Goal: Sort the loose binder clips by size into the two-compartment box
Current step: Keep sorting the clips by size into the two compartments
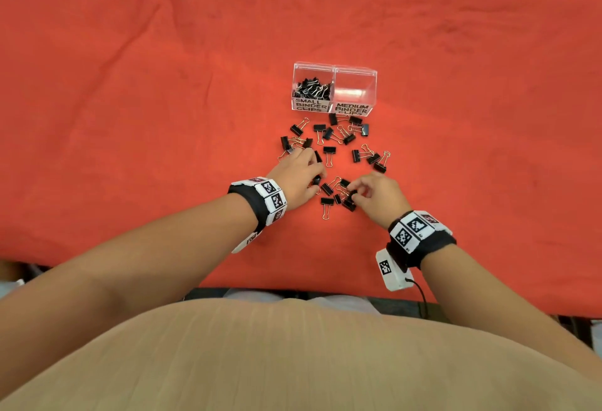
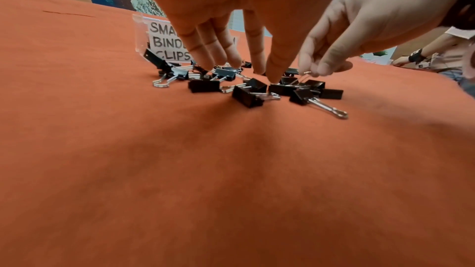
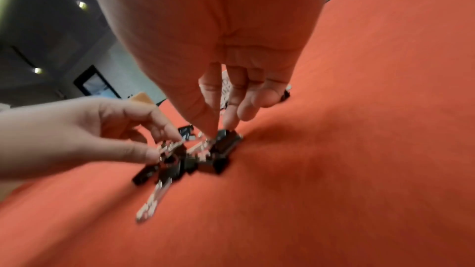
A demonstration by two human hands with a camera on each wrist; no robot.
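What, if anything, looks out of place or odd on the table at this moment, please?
Nothing looks damaged or spilled. The only imbalance: the small compartment is full of clips while the medium compartment holds none, and the loose clips lie scattered on the red cloth in front of the box.

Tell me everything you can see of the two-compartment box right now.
The two-compartment box is clear plastic, open-topped, upright on the red cloth, beyond the loose clips. Its left half, labelled SMALL BINDER CLIPS, holds a heap of small black clips; its right half, labelled MEDIUM BINDER CLIPS, looks empty. Neither hand touches it.
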